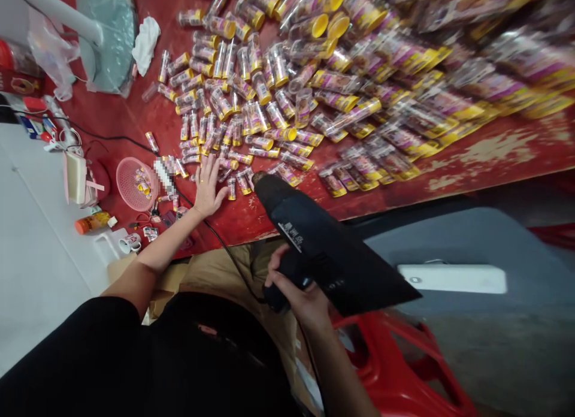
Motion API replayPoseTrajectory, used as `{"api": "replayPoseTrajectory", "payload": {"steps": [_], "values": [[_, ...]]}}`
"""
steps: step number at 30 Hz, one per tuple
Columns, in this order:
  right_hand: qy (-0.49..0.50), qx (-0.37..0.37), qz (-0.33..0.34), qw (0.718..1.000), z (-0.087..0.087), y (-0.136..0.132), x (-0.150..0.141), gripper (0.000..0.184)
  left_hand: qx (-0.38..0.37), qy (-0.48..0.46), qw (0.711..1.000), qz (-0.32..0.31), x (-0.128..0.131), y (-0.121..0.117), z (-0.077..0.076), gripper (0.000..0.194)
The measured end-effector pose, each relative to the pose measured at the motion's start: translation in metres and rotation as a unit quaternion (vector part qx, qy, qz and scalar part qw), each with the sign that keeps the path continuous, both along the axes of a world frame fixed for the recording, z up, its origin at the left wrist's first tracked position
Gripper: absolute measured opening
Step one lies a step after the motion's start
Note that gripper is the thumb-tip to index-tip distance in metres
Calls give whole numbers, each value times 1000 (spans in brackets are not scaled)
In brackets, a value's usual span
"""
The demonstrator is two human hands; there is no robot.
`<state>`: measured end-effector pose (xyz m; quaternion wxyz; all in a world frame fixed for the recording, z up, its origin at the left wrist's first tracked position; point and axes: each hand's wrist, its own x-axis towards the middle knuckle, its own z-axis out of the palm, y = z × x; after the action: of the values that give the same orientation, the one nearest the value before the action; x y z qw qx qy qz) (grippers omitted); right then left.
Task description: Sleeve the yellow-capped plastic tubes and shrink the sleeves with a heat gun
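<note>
My right hand (294, 288) is closed round the handle of a black heat gun (314, 237), whose nozzle points at the small tubes near the red table's front edge. My left hand (209, 186) lies flat with fingers spread on the red table (471, 159), touching several small clear tubes with purple labels and yellow caps (233, 186). Many more such tubes (251, 93) lie in rows and heaps across the table, larger ones (404, 51) toward the far right.
A pink basket (132, 183) with a few tubes sits left of my left hand. An orange bottle (92, 222), a white mug (129, 243) and a white cloth (146, 42) lie at the left. The black cord (224, 249) runs across the table edge. A red stool (395, 363) stands below.
</note>
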<state>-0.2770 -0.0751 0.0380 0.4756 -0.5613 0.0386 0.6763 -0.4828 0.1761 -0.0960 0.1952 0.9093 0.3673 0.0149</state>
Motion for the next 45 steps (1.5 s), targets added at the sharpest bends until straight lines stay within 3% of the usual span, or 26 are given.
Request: {"api": "replayPoseTrajectory", "payload": {"steps": [5,8,11,13,16,22,25,29,31,34,37,41,45], "values": [[24,-11,61,998,10,19,7,22,-16,11,999,33,-14,-4,4,79],[-4,-36,15,999,15,23,7,28,-67,36,997,12,-19,-8,1,82],[-26,-56,-8,998,18,24,9,40,-68,19,997,29,-10,-6,-1,80],[-35,-61,-29,997,21,25,14,43,-47,-25,998,38,8,1,-1,76],[-90,-44,-102,990,24,33,29,38,-19,-103,994,23,58,18,0,71],[-181,-18,-164,970,22,85,81,43,4,-161,987,8,175,57,-5,68],[-176,-3,-176,968,24,102,98,44,8,-172,985,28,209,69,-4,69],[-130,-11,-134,982,30,99,107,43,-4,-202,978,46,245,80,3,70],[-136,-7,-145,980,30,99,113,42,-18,-220,974,53,264,87,2,68],[-157,8,-153,976,27,114,129,40,-11,-239,966,97,280,102,-7,66],[-172,13,-160,972,24,138,147,39,-4,-236,964,124,273,115,-17,66],[-181,6,-184,966,24,151,159,39,-7,-234,967,97,262,119,-15,66],[-183,-4,-192,964,31,141,156,38,20,-201,979,29,290,109,-7,68]]}}
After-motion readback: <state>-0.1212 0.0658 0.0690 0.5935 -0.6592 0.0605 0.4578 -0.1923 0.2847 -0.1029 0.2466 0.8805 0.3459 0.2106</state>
